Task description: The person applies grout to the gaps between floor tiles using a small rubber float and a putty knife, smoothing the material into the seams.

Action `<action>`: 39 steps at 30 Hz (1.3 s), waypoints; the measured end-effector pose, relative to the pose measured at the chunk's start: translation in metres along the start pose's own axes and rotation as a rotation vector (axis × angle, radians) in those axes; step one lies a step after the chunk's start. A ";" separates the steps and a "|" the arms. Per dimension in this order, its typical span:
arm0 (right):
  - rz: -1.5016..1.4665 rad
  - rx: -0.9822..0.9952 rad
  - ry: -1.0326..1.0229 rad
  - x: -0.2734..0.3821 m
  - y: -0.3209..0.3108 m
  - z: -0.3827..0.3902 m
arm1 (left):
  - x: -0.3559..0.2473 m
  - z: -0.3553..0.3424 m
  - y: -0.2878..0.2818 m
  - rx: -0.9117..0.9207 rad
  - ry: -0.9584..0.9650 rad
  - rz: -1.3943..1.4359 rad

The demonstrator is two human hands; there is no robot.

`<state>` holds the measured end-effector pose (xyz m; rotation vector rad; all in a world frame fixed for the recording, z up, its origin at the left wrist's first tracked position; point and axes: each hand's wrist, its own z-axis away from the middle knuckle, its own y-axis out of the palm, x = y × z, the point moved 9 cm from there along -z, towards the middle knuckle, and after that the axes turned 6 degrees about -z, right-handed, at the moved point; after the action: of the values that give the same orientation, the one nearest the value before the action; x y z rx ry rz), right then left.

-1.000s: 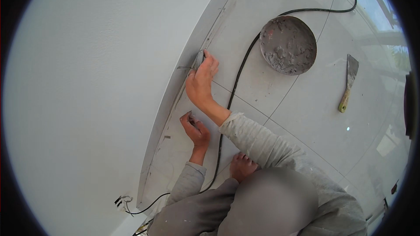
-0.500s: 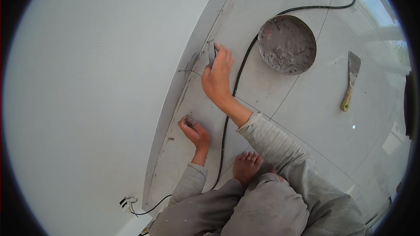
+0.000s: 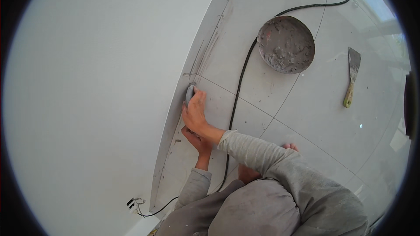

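Note:
My right hand (image 3: 196, 111) is closed on a flat grey scraper (image 3: 189, 95). Its tip meets the corner where the pale skirting board (image 3: 196, 52) joins the tiled floor. Just behind and below that hand, partly covered by it, is my left hand (image 3: 199, 142), its fingers curled. A small lump of grey grout showed in its palm a moment earlier; now its contents are mostly hidden. Grey smears (image 3: 210, 46) run along the floor joint beyond the scraper.
A round pan (image 3: 286, 46) of wet grey grout stands on the tiles. Right of it lies a putty knife (image 3: 352, 76) with a yellow-green handle. A black cable (image 3: 236, 98) winds across the floor beside my hands. Loose wires (image 3: 135, 204) stick out of the wall at lower left.
My right hand has drawn the scraper back toward me along the skirting and now overlaps my left hand. Fresh grey streaks show where it passed. My left hand has hardly moved.

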<state>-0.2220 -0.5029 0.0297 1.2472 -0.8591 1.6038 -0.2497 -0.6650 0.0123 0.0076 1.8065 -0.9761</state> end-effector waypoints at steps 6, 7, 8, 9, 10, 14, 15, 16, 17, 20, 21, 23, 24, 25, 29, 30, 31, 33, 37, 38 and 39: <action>-0.114 -0.290 -0.116 0.026 -0.089 -0.050 | 0.024 0.032 -0.033 0.012 -0.097 -0.087; -0.079 -0.310 -0.206 0.036 -0.093 -0.059 | 0.023 0.033 -0.035 0.001 -0.060 -0.129; -0.082 -0.275 -0.154 0.033 -0.085 -0.065 | 0.027 0.033 -0.038 -0.020 -0.069 -0.126; 0.046 -0.253 -0.197 0.038 -0.075 -0.070 | 0.028 0.033 -0.037 -0.016 -0.067 -0.131; 0.164 -0.277 -0.254 0.042 -0.068 -0.071 | 0.031 0.032 -0.035 -0.006 -0.078 -0.120; 0.142 -0.233 -0.197 0.022 -0.021 -0.066 | 0.031 0.029 -0.033 0.003 -0.068 -0.115; 0.146 -0.226 -0.188 0.017 -0.013 -0.059 | 0.031 0.030 -0.033 0.006 -0.074 -0.112; 0.141 -0.199 -0.169 0.010 -0.005 -0.048 | 0.030 0.031 -0.033 0.019 -0.077 -0.110; 0.141 -0.218 -0.228 0.011 -0.003 -0.041 | 0.029 0.030 -0.032 0.025 -0.067 -0.099; -0.005 0.011 -0.129 -0.001 0.027 0.009 | 0.020 0.027 -0.024 0.091 0.017 -0.224; -0.018 0.118 0.008 -0.012 0.038 0.023 | 0.010 0.026 -0.025 0.049 0.123 -0.259; -0.046 0.102 -0.025 -0.007 0.026 0.039 | -0.002 0.026 -0.025 0.017 0.243 -0.305; -0.059 0.148 0.024 -0.010 0.020 0.043 | -0.002 0.026 -0.024 0.026 0.258 -0.337; -0.049 0.160 -0.001 -0.005 0.007 0.040 | -0.004 0.027 -0.024 0.018 0.282 -0.355; -0.054 -0.115 -0.253 0.046 -0.090 -0.013 | 0.026 0.030 -0.031 0.017 -0.031 -0.184; 0.052 -0.192 -0.354 0.063 -0.110 -0.036 | 0.029 0.030 -0.030 0.027 -0.054 -0.172; 0.197 -0.208 -0.343 0.070 -0.120 -0.065 | 0.031 0.031 -0.030 0.040 -0.073 -0.162; 0.338 -0.236 -0.421 0.087 -0.122 -0.105 | 0.028 0.030 -0.030 0.029 -0.046 -0.169; 0.547 -0.196 -0.426 0.062 -0.087 -0.101 | 0.023 0.027 -0.029 0.038 0.012 -0.196; 0.546 -0.181 -0.436 0.051 -0.077 -0.083 | 0.024 0.028 -0.029 0.044 0.005 -0.204; 0.526 -0.160 -0.476 0.043 -0.061 -0.061 | 0.025 0.028 -0.028 0.046 -0.001 -0.190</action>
<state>-0.1897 -0.4161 0.0558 1.3822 -1.6949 1.6038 -0.2514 -0.7116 0.0062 -0.1377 1.8069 -1.1512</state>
